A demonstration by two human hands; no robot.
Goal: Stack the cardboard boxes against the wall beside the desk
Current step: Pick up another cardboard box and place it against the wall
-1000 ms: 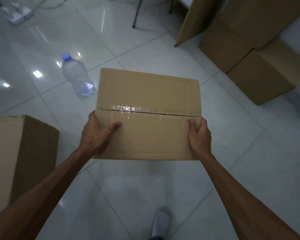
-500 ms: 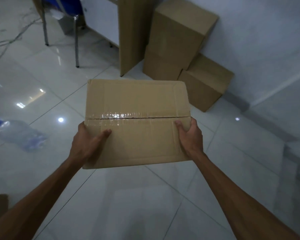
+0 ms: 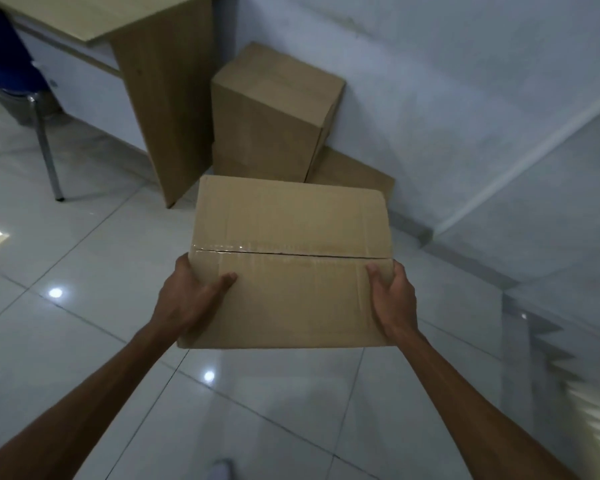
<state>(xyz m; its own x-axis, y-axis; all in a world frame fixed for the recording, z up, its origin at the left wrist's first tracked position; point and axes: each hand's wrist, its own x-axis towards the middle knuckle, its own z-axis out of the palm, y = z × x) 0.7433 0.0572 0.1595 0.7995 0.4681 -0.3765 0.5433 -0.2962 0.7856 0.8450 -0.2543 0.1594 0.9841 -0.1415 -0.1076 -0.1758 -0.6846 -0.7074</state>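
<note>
The glossy tiled floor (image 3: 94,271) carries the desk panel (image 3: 163,109), a chair leg (image 3: 49,161) and stacked boxes (image 3: 267,133) against the wall (image 3: 447,81).

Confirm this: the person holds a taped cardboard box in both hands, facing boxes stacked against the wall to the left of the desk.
One detail is wrong. In the head view the stacked boxes stand to the right of the desk, not left, against the wall. The rest holds: left hand and right hand grip the taped cardboard box.
</note>
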